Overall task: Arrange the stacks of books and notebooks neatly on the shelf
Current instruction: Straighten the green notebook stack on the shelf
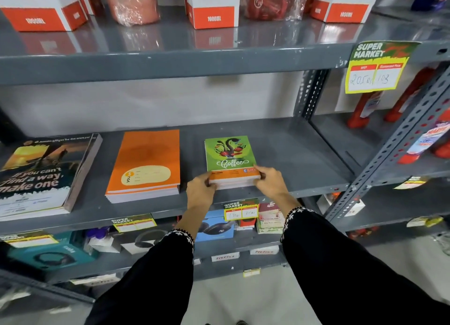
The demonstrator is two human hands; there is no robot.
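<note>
handling the green coffee notebook stack (230,160) calls for a grip on both near corners, and that is where we have it. it lies flat on the grey shelf (292,154), right of the orange notebook stack (146,164) and well apart from the large dark-covered book stack (41,176) at the far left.

hand state:
- left hand (201,191): fingers curled around the stack's near left corner, thumb on the cover.
- right hand (269,181): fingers closed against the near right corner, forefinger laid along the cover edge.

handling, in our judgement:
- the stack is a few thin softcover notebooks: light, flexible, and apt to fan or slide over one another on glossy covers.
- we would press the sides inward and square the edges against the shelf rather than lift by one cover.
- the painted metal shelf looks smooth, so the stack should slide easily.

limits of view:
- the far edge alignment of the stack is hard to judge.
- the notebook count cannot be told.
- the dark book stack is cut off at the left frame edge.
</note>
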